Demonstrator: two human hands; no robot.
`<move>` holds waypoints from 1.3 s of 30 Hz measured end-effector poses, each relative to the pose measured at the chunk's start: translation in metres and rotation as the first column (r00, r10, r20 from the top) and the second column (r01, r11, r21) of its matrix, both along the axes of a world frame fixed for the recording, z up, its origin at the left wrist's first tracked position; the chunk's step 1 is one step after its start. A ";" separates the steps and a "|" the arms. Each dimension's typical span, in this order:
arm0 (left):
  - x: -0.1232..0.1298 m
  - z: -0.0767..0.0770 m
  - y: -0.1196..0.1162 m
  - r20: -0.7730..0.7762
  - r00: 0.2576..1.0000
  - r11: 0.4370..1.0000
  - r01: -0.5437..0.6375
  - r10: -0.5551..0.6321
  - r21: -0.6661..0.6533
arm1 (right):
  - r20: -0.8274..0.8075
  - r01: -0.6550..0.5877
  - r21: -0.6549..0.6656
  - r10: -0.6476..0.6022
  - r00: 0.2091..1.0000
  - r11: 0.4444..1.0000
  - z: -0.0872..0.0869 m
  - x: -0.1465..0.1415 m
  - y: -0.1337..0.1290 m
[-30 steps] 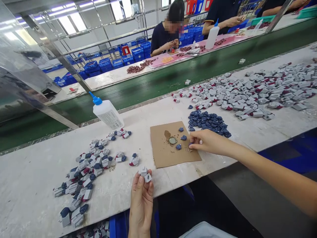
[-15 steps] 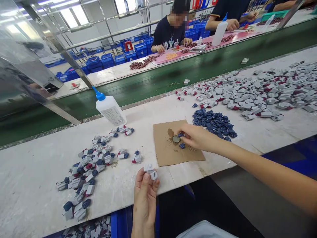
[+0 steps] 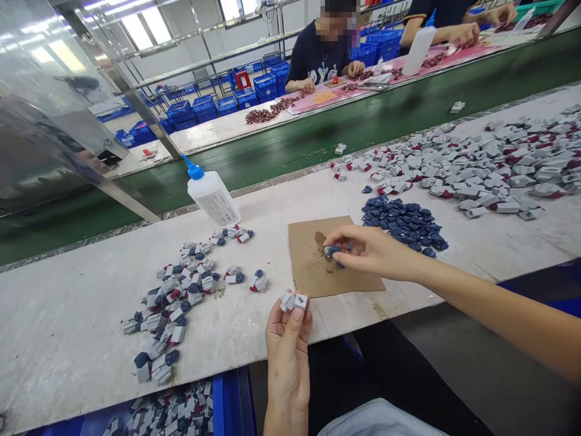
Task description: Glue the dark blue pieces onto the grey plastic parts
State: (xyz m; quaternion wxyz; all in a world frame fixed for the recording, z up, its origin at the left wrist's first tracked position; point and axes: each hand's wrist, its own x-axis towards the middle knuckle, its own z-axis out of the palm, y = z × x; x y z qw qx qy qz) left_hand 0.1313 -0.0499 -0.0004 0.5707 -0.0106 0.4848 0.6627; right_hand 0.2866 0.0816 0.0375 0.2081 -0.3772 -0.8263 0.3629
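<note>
My left hand (image 3: 288,345) is closed on a grey-white plastic piece (image 3: 294,301), held up at the table's front edge. Over the brown cardboard (image 3: 304,266), my right hand (image 3: 358,249) pinches a small dark blue piece (image 3: 332,250) between thumb and fingers. The round cap seen earlier on the cardboard is mostly hidden behind these fingers. Just behind my right hand lies a pile of dark blue pieces (image 3: 403,223). Joined grey, red and blue pieces (image 3: 181,290) are spread on the left of the table.
A white bottle with a blue nozzle (image 3: 215,198) stands behind the joined pieces. Many grey and red pieces (image 3: 490,166) cover the table's right. Beyond the green belt (image 3: 281,154), other people work at another table. A blue bin (image 3: 218,399) sits below the front edge.
The whole view has shifted a little. My left hand has risen slightly and turned its grey-white piece. My right hand still holds the blue piece, now over the cap's place.
</note>
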 end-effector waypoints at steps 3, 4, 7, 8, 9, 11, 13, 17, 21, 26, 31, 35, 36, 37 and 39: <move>0.006 0.007 0.000 -0.065 0.998 0.999 0.027 -0.025 0.035 | -0.176 -0.008 -0.233 -0.034 0.984 0.972 0.016 -0.004 -0.022; 0.008 0.009 0.000 -0.084 0.996 0.999 0.033 -0.030 0.037 | -0.202 -0.028 -0.263 -0.026 0.979 0.964 0.021 -0.005 -0.029; 0.013 0.014 -0.002 -0.144 0.989 0.999 0.028 -0.022 0.044 | -0.218 -0.076 -0.271 0.015 0.976 0.960 0.031 -0.006 -0.044; 0.014 0.015 -0.002 -0.163 0.986 0.998 0.027 -0.019 0.051 | -0.213 -0.088 -0.258 0.032 0.976 0.962 0.034 -0.006 -0.047; 0.015 0.016 -0.003 -0.178 0.984 0.998 0.031 -0.021 0.057 | -0.209 -0.101 -0.238 0.051 0.977 0.966 0.036 -0.005 -0.048; 0.016 0.017 -0.004 -0.203 0.979 0.996 0.046 -0.030 0.078 | -0.197 -0.133 -0.189 0.095 0.976 0.973 0.038 -0.005 -0.050; 0.016 0.017 -0.004 -0.219 0.975 0.991 0.068 -0.041 0.118 | -0.186 -0.166 -0.150 0.137 0.973 0.975 0.040 -0.005 -0.051; 0.014 0.016 -0.005 -0.247 0.967 0.978 0.101 -0.054 0.180 | -0.168 -0.183 -0.127 0.161 0.973 0.975 0.041 -0.005 -0.052; 0.012 0.014 -0.007 -0.287 0.956 0.976 0.116 -0.059 0.184 | -0.124 -0.204 -0.110 0.191 0.974 0.973 0.044 -0.004 -0.053; 0.012 0.014 -0.007 -0.369 0.927 0.958 0.168 -0.074 0.232 | -0.091 -0.248 -0.107 0.239 0.967 0.963 0.043 -0.003 -0.052; 0.012 0.010 -0.006 -0.442 0.893 0.943 0.210 -0.078 0.258 | -0.207 -0.239 -0.180 0.201 0.957 0.954 0.023 -0.002 -0.053; 0.012 0.001 -0.006 -0.517 0.845 0.941 0.272 -0.133 0.203 | -0.221 -0.221 -0.265 0.164 0.961 0.939 0.008 -0.004 -0.053; 0.012 -0.001 -0.006 -0.555 0.818 0.937 0.297 -0.152 0.182 | -0.212 -0.215 -0.264 0.161 0.964 0.940 0.005 -0.006 -0.052; 0.011 -0.003 -0.004 -0.614 0.771 0.933 0.325 -0.167 0.154 | -0.200 -0.216 -0.249 0.168 0.965 0.944 0.002 -0.006 -0.051; 0.005 -0.007 0.000 -0.806 0.564 0.923 0.379 -0.177 0.063 | -0.175 -0.211 -0.183 0.179 0.968 0.960 -0.003 -0.003 -0.047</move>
